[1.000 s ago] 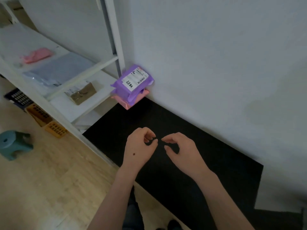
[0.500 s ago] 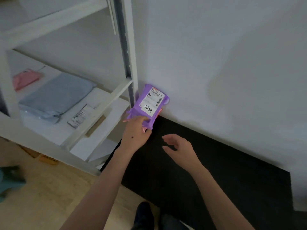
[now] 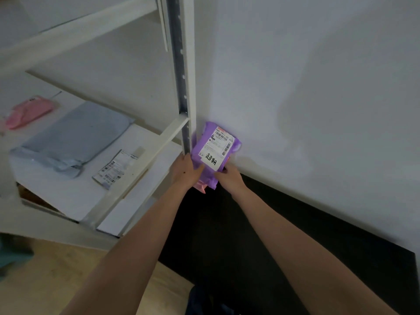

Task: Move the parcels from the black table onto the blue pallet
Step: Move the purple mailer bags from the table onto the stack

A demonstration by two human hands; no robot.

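On the white shelf [image 3: 68,196] at the left, a flat packet [image 3: 116,165] carries a printed label with barcodes, too blurred to read. Further right, the purple parcel [image 3: 213,151] bears a white shipping label with barcodes and a top line that seems to read "980 Y911 00 02". Below it, a white sticker has "超期" handwritten in black marker.

Half a second ago only the left hand [image 3: 185,170] touched the near end of that parcel, while the right hand [image 3: 229,178] hovered with relaxed fingers over the table. Now both hands grip it. The left thumb lies on top at the near left edge with the fingers curled round the side, and the right hand clasps the near right corner. The parcel remains at the far left corner of the black table [image 3: 295,246], against the wall, stacked on a pink parcel [image 3: 201,186] whose corner pokes out between the wrists.

The shelf also holds a pink bag [image 3: 29,111] and a grey mailer [image 3: 75,137]. The shelving's upright post [image 3: 189,64] stands just beside the purple parcel. Pale wooden floor [image 3: 56,280] shows at lower left, and a plain white wall [image 3: 318,87] rises behind the matte black table.
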